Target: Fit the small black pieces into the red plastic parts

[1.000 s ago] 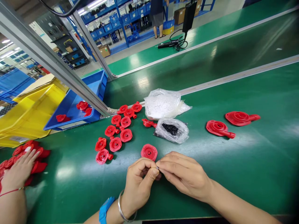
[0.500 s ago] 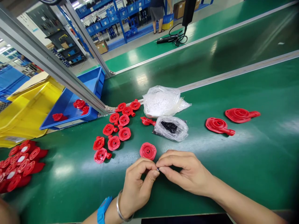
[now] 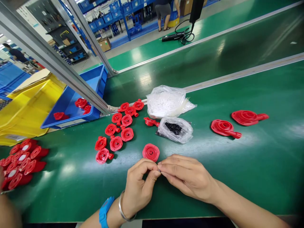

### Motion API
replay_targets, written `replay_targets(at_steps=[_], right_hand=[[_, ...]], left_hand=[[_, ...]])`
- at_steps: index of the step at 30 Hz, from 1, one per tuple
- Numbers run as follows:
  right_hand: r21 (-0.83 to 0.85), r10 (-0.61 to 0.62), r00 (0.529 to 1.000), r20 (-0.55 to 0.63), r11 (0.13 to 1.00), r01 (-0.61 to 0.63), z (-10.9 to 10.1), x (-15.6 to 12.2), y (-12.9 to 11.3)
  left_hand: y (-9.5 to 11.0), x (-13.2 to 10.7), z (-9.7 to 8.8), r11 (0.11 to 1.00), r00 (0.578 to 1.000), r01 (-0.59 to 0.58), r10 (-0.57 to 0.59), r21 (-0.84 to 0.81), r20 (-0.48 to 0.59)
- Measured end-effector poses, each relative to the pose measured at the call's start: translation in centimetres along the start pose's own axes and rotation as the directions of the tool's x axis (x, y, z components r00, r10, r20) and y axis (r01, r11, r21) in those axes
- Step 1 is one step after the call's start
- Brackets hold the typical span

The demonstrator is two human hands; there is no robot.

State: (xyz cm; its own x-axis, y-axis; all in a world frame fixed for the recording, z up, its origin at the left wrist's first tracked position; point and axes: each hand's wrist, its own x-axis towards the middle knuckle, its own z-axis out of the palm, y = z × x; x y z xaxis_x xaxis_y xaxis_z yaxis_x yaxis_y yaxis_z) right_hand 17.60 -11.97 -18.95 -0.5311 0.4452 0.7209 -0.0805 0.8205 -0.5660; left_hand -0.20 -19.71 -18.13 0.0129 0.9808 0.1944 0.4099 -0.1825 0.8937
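My left hand (image 3: 142, 183) and my right hand (image 3: 187, 175) meet fingertip to fingertip above the green table. Between them they pinch a tiny dark part (image 3: 159, 170), mostly covered by the fingers and too small to name. Just beyond the fingertips a round red plastic housing (image 3: 150, 152) lies face up. Behind it are an open clear bag of small black parts (image 3: 174, 129) and a larger bag of small white parts (image 3: 163, 103). A red housing on its side (image 3: 151, 122) touches or nearly touches the black parts' bag.
Several red housings (image 3: 116, 143) lie in a group left of the bags. Two flatter red pieces (image 3: 224, 128) lie at right. A blue bin (image 3: 68, 125), a metal post (image 3: 59, 63) and stacked red parts (image 3: 23, 161) are at left, with another person's arm (image 3: 7, 205) at the edge.
My fingers have closed further over the tiny part, so less of it shows. The view has shifted slightly. At the far left, another person's arm has come further in beside the stacked red parts.
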Motion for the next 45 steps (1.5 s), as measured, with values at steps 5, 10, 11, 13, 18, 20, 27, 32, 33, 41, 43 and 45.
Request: replay_targets(at_steps=[5, 10, 11, 13, 18, 20, 27, 32, 33, 41, 43, 45], right_hand=[[0.036, 0.068, 0.996, -0.061, 0.997, -0.066, 0.29, 0.15, -0.25], [0.095, 0.128, 0.990, -0.066, 0.988, -0.121, 0.34, 0.05, -0.26], [0.096, 0.138, 0.989, -0.059, 0.987, -0.132, 0.32, 0.04, -0.27], [0.098, 0.156, 0.987, -0.034, 0.984, -0.152, 0.27, 0.06, -0.29], [0.064, 0.099, 0.995, 0.000, 0.993, -0.099, 0.30, 0.05, -0.31], [0.021, 0.068, 0.998, 0.005, 0.997, -0.068, 0.35, -0.02, -0.30], [-0.034, 0.056, 0.998, 0.002, 0.998, -0.056, 0.26, 0.12, -0.48], [-0.092, 0.000, 1.000, -0.005, 0.996, 0.000, 0.11, -0.01, -0.39], [-0.115, -0.015, 1.000, 0.001, 0.993, 0.015, 0.08, -0.08, -0.37], [-0.249, -0.063, 0.998, 0.003, 0.967, 0.062, 0.22, -0.46, -0.72], [-0.245, -0.061, 0.998, 0.001, 0.968, 0.059, 0.42, -0.53, -0.77], [-0.247, -0.062, 0.998, -0.005, 0.967, 0.059, 0.60, -0.59, -0.82]], left_hand=[[0.03, 0.03, -0.14, 0.999, 0.999, -0.042, 0.042, 0.016, -0.008], [0.41, 0.24, -0.30, 0.992, 0.993, -0.113, 0.114, 0.061, -0.009], [0.47, 0.29, -0.30, 0.990, 0.993, -0.120, 0.121, 0.069, -0.011], [0.50, 0.35, -0.26, 0.989, 0.992, -0.128, 0.129, 0.074, -0.014], [0.15, 0.21, -0.20, 0.990, 0.993, -0.118, 0.120, 0.076, -0.021], [0.04, 0.08, -0.22, 0.987, 0.991, -0.127, 0.129, 0.096, -0.020], [0.33, -0.21, -0.21, 0.928, 0.968, -0.237, 0.252, 0.286, -0.016], [0.21, -0.15, -0.16, 0.929, 0.973, -0.212, 0.231, 0.303, -0.026], [0.18, -0.14, -0.12, 0.932, 0.974, -0.208, 0.226, 0.297, -0.029], [0.28, -0.11, 0.14, 0.951, 0.980, -0.176, 0.194, 0.255, -0.049], [0.33, -0.14, 0.14, 0.959, 0.983, -0.158, 0.175, 0.234, -0.053], [0.34, -0.20, 0.14, 0.968, 0.987, -0.137, 0.152, 0.212, -0.056]])
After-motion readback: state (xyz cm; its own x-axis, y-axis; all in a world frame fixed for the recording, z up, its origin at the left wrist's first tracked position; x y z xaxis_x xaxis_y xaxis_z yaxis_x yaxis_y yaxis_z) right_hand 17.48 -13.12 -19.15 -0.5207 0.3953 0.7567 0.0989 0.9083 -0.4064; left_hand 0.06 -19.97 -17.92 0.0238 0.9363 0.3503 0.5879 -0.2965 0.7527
